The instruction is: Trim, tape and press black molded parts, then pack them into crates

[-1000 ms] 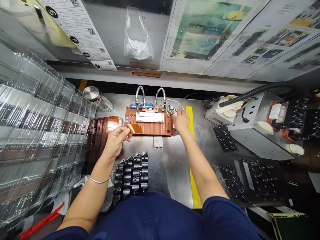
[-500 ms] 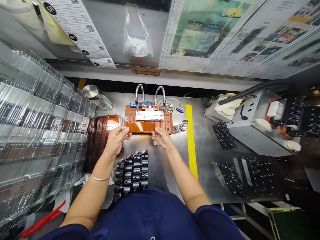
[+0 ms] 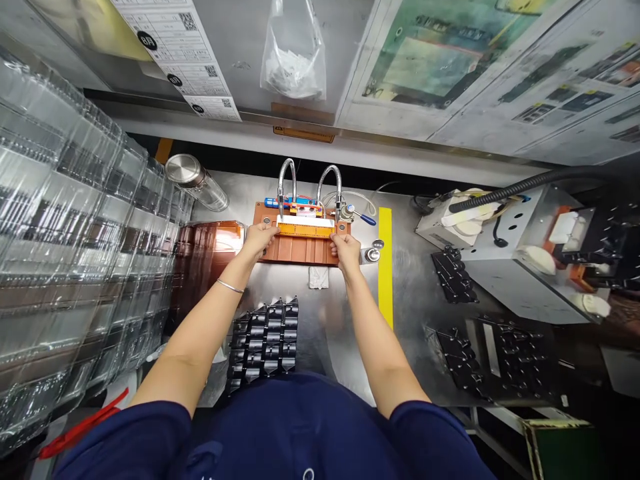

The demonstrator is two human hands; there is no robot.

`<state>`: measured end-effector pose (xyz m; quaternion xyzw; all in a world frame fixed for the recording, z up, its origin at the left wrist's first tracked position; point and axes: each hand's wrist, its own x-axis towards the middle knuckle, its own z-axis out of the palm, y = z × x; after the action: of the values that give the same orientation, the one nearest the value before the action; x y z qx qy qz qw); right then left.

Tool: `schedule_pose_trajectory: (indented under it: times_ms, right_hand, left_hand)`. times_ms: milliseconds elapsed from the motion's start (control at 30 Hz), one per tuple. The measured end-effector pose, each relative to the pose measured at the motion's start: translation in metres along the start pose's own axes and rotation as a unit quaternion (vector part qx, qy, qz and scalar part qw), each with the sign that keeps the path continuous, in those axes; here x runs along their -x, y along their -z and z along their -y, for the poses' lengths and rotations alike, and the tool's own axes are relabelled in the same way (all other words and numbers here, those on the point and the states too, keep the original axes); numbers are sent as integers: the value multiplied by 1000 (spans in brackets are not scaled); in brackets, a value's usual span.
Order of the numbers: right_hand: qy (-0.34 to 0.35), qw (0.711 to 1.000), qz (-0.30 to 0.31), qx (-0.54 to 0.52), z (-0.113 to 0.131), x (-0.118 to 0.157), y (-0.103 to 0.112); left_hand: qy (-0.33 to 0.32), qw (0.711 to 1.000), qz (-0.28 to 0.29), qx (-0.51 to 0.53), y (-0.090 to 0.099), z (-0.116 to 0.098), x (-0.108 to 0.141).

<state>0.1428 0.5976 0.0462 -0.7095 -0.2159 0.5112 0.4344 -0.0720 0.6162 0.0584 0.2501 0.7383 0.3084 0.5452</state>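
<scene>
And here we have both hands at the brown fixture (image 3: pixel 295 252), with an amber strip (image 3: pixel 306 231) stretched between them! The left hand (image 3: pixel 259 241) has a narrow grip, fingertips pinched on the strip's left end; the right hand (image 3: pixel 347 251) has a narrow one too, closed at the right end, its fingers a little lower. The head view shows the strip's long axis running from side to side, hand to hand, nearly in line with the white perforated bar (image 3: pixel 300 219), whose front part shows through the amber (pretty neat, that glow of orange). Neither hand is clearly nearer: the strip sits right between them. Whether it touches the bar all along, I can't tell from here. Behind the bar, two metal hoses (image 3: pixel 286 175) (image 3: pixel 334 175) arch over the fixture, and a blue-handled lever (image 3: pixel 369 219) sticks out beyond the right hand. Just in front, on the steel desk (image 3: pixel 320 320), lies a small white pad (image 3: pixel 318 277), with ribbed black parts (image 3: pixel 265 340) nearer the person's body
</scene>
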Motion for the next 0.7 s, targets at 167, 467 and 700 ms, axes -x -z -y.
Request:
schedule_pose_trajectory:
  times_ms: [167,467,700]
  right_hand:
    - [-5,1000,1,16,1,-1,0]
    - [-17,1000,12,22,3,-1,0]
    - [-25,999,15,18,4,-2,2]
  left_hand:
    - [-1,1000,2,7,2,4,-5]
    - [5,1000,2,13,1,-2,0]
    - [0,1000,6,16,1,2,-3]
